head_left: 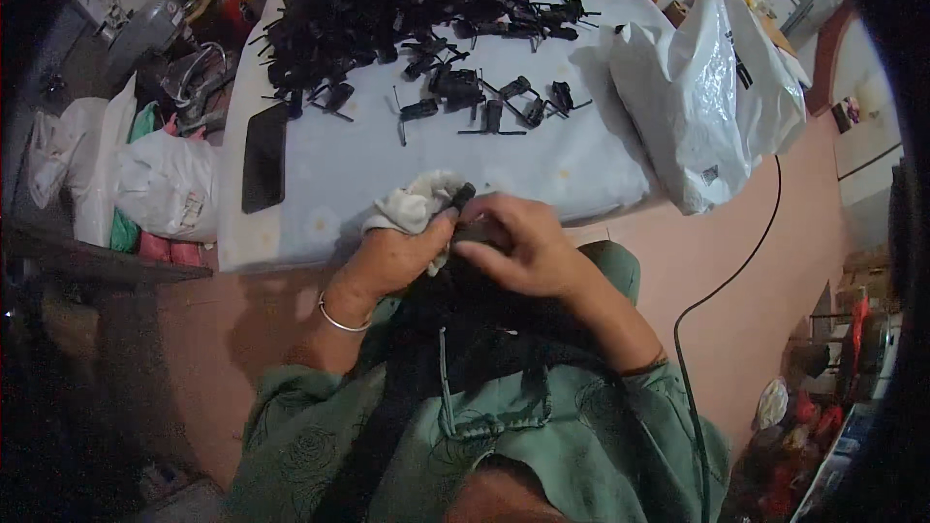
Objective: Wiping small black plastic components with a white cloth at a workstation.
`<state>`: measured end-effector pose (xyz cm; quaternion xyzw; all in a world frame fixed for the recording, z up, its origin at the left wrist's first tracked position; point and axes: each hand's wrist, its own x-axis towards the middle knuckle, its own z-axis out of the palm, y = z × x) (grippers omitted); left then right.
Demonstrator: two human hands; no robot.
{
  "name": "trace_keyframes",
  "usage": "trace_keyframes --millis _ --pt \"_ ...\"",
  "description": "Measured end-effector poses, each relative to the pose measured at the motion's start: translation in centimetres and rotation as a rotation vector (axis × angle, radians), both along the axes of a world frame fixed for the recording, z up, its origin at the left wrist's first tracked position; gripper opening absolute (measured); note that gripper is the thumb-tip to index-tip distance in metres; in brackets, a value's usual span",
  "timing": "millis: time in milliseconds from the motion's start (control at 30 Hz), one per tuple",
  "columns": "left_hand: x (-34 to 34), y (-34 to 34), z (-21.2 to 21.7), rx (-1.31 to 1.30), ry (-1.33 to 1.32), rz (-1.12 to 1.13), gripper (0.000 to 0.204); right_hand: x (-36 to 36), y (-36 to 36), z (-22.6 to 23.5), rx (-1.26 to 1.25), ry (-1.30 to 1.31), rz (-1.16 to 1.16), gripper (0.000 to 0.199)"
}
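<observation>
Head view: black parts (387,0), phone (263,157), white bag (697,97) crowd the table (581,169).

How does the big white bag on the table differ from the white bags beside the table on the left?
The big bag stands on the table, tall and open at the top; the side bags sit lower, beside it, slumped and bunched. The big bag stands alone; the side bags crowd among clutter. Both are white plastic.

1 head-worn fisheye view, steeply downward, close over lap and table (387,174).
</observation>
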<state>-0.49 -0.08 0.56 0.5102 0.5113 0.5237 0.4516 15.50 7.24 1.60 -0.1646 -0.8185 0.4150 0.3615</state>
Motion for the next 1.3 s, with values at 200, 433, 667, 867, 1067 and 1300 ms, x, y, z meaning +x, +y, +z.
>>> trace_keyframes --millis 200,433,667,867,1067,1300 --pt "0.5 0.3 0.3 0.006 0.153 0.035 0.026 0.4 -0.3 0.3 0.176 0.003 -0.015 0.013" --pt "1.4 -0.3 0.7 -0.068 0.133 0.005 0.026 -0.1 0.5 -2.4 0.037 -0.035 -0.261 0.015" --pt "2.0 -0.1 0.4 -0.122 0.109 0.089 0.029 0.4 0.0 -1.1 -0.178 -0.072 -0.093 0.023" --pt "2.0 -0.2 0.2 0.403 0.787 0.196 0.026 -0.4 -0.8 -2.0 -0.278 -0.136 -0.08 0.028" --pt "2.3 -0.2 -0.4 0.35 0.66 0.259 0.02 -0.2 -0.8 -2.3 -0.519 -0.039 -0.021 0.027" --pt "1.1 0.0 0.2 -0.052 -0.038 0.222 0.018 1.2 0.7 -2.6 -0.237 -0.195 0.026 0.016"
